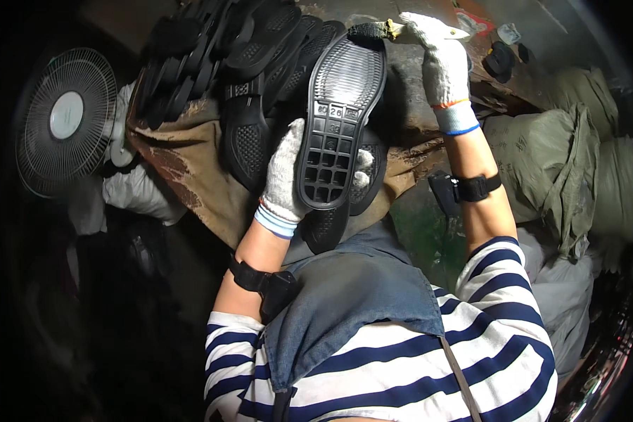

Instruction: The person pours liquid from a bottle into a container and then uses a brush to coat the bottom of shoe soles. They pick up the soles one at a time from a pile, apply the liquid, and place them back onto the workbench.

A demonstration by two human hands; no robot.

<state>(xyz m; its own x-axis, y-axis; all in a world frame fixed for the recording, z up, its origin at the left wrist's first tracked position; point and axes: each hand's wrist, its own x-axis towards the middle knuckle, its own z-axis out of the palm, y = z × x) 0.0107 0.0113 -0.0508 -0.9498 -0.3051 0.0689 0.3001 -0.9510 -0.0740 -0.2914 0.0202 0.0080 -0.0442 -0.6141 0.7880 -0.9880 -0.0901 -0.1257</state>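
Observation:
My left hand, in a white knit glove, grips a black shoe sole by its heel half. The sole's inner face is turned up: a grid of square hollows at the heel, fine ridges and a shiny patch at the forefoot. My right hand, gloved too, is closed round the pale handle of a brush. Its dark bristles lie at the toe edge of the sole; I cannot tell whether they touch. More black soles lie beneath and beside the held one.
A heap of black soles covers the bench's far left, over a brown cloth. A round fan stands at the left. Full green sacks crowd the right side. A small dark object lies beyond my right hand.

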